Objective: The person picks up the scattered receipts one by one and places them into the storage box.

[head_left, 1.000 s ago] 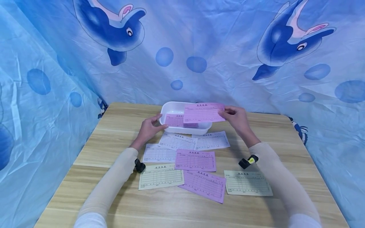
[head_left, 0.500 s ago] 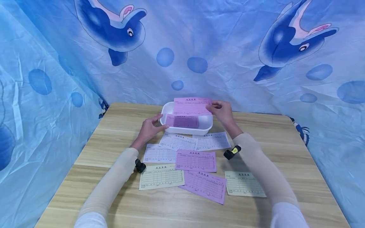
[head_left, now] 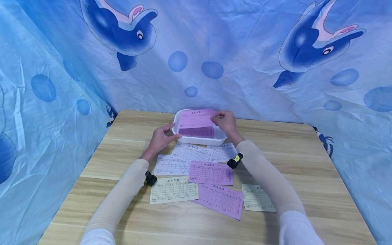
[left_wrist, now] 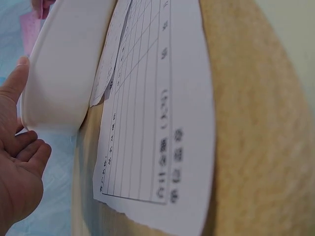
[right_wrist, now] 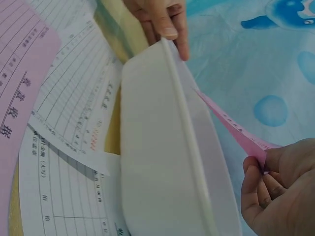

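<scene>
My right hand [head_left: 225,121] pinches the right edge of a pink receipt slip [head_left: 196,119], which is held tilted above the white plastic box [head_left: 202,140]. Another pink receipt slip [head_left: 199,131] lies inside that box, partly covered by the held one. At the box's left end my left hand [head_left: 160,137] holds the rim, with the thumb [left_wrist: 18,73] on the edge in the left wrist view. From the right wrist view, the held slip shows nearly edge-on between thumb and fingers of the right hand [right_wrist: 283,189].
White receipt slips [head_left: 191,152] lie just in front of the box. Nearer are two overlapping pink slips [head_left: 211,173] and a pale green slip [head_left: 174,190]. Another green slip [head_left: 257,198] is partly under the right forearm. A blue dolphin-print cloth [head_left: 211,92] hangs behind the table.
My right hand has moved left with the pink slip, first up, then lower over the box. My left hand has stayed at the box's left end.
</scene>
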Demonstrator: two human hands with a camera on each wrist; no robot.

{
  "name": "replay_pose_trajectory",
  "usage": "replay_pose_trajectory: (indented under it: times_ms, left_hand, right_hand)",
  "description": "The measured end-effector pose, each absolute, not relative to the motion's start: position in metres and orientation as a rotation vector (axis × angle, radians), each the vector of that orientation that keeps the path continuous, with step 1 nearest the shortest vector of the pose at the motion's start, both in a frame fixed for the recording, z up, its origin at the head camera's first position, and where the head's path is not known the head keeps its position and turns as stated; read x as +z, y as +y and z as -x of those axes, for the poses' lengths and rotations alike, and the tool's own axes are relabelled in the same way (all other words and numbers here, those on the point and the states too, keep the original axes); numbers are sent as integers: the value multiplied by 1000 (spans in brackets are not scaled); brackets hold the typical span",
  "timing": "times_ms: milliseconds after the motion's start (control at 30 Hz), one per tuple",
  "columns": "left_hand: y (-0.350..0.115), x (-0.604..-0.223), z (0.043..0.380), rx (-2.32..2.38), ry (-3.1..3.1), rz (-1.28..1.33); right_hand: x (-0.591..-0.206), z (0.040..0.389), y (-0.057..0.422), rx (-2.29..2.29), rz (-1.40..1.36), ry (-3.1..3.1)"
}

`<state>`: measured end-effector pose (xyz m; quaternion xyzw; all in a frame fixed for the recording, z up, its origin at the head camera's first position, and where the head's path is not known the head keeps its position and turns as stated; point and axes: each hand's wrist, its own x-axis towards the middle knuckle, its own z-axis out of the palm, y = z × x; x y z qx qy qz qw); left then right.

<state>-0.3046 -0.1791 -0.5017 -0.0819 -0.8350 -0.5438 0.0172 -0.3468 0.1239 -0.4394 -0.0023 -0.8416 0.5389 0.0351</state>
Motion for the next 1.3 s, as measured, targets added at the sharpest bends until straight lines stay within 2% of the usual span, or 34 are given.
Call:
replay_pose_trajectory:
  times_ms: [800, 1300]
  left_hand:
    - [-177, -501, 301, -1670, -2591, 272]
    - [-177, -500, 301, -1649, -2605, 273]
  right_hand:
    - [-452, 351, 110, 1624, 11, -2698]
    - [-441, 351, 132, 1449, -196, -2710]
